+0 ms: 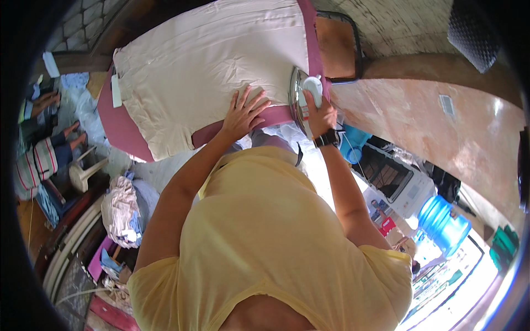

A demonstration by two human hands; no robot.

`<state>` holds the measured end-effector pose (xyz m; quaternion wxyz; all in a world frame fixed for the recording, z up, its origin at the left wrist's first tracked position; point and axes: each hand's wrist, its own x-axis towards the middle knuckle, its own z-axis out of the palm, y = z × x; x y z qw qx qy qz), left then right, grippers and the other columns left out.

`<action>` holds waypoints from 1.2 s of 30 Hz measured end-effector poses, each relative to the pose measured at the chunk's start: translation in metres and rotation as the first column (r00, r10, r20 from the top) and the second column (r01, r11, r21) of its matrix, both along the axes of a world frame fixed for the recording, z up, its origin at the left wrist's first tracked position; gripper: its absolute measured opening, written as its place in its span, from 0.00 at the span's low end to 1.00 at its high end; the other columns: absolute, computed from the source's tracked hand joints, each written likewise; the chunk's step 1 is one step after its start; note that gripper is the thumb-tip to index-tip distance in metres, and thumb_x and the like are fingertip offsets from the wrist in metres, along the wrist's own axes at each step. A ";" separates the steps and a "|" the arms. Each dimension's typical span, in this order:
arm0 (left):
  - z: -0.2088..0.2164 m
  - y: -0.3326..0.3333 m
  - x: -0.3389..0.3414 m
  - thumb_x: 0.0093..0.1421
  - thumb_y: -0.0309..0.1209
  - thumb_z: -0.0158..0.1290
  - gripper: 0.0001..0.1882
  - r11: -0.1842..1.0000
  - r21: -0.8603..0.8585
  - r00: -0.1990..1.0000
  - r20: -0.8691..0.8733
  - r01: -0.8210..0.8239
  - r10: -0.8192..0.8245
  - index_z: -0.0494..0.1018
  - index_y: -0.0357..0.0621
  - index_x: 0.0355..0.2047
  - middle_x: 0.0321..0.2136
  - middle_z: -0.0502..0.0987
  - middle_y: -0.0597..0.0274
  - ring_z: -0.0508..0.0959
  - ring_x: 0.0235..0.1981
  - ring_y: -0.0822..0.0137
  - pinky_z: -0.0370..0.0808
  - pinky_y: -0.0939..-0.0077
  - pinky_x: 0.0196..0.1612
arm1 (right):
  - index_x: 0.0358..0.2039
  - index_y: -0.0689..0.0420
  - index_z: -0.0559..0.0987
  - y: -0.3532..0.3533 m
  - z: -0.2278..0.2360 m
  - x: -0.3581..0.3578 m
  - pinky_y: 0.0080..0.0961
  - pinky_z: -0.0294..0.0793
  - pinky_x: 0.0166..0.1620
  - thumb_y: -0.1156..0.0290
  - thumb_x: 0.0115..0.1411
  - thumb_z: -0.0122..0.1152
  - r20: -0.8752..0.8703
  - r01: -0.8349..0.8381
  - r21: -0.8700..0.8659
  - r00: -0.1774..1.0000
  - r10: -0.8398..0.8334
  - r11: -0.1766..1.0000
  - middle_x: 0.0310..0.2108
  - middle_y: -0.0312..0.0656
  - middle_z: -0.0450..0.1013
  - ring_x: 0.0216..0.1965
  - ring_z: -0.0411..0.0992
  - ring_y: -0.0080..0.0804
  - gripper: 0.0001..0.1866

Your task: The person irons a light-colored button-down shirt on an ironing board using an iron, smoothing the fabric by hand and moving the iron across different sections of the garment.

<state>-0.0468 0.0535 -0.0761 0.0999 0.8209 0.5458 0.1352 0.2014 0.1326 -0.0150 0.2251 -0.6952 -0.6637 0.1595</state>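
A cream-coloured piece of cloth (204, 60) lies spread over an ironing board with a maroon cover (118, 129). Wrinkles show near the cloth's middle, while its left part hangs in loose folds. My left hand (243, 115) rests flat on the cloth close to the near edge, fingers spread. At the board's right end, my right hand (321, 117) is wrapped round the handle of a clothes iron (298, 91) with a white top and shiny metal side. The iron stands at the cloth's right edge; whether its soleplate touches the cloth is hard to tell.
Beyond the board's right end is a brown chair with a dark frame (337, 48). A white microwave-like appliance (411, 190) and a blue water jug (444, 223) stand at right. Piled cloth (120, 204) and a small stool (83, 175) are at left, near other people's arms and legs.
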 end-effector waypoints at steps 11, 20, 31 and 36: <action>-0.007 0.004 -0.002 0.62 0.53 0.50 0.34 1.000 0.024 1.000 0.009 0.015 -0.015 0.57 0.72 0.68 0.72 0.48 0.70 0.43 0.72 0.48 0.44 0.39 0.69 | 0.54 0.44 0.75 0.044 0.009 -0.013 0.45 0.77 0.41 0.31 0.55 0.55 0.148 -0.022 -0.094 0.988 0.036 0.995 0.30 0.51 0.80 0.36 0.79 0.53 0.36; -0.005 -0.006 -0.016 0.63 0.49 0.52 0.31 0.994 0.024 0.965 0.241 0.102 -0.105 0.64 0.55 0.64 0.67 0.59 0.63 0.51 0.71 0.53 0.52 0.44 0.68 | 0.38 0.50 0.83 0.134 0.044 -0.076 0.50 0.76 0.45 0.26 0.58 0.41 0.317 -0.556 -0.200 0.742 0.591 0.806 0.27 0.52 0.79 0.36 0.78 0.55 0.39; -0.004 -0.076 -0.269 0.59 0.23 0.50 0.14 0.045 0.228 0.155 0.495 -0.973 0.855 0.69 0.39 0.47 0.41 0.70 0.44 0.70 0.45 0.41 0.67 0.52 0.48 | 0.31 0.52 0.84 0.101 0.043 -0.218 0.48 0.77 0.35 0.49 0.69 0.40 0.128 -0.924 -0.093 0.358 0.925 0.371 0.23 0.53 0.77 0.28 0.76 0.55 0.27; -0.009 -0.070 -0.344 0.59 0.25 0.52 0.18 0.335 -0.128 0.249 0.441 -0.934 0.862 0.71 0.51 0.50 0.45 0.69 0.45 0.69 0.51 0.42 0.70 0.51 0.51 | 0.32 0.51 0.84 0.067 0.046 -0.268 0.49 0.76 0.34 0.48 0.69 0.41 0.124 -0.940 -0.048 0.330 0.936 0.338 0.22 0.53 0.77 0.28 0.76 0.56 0.26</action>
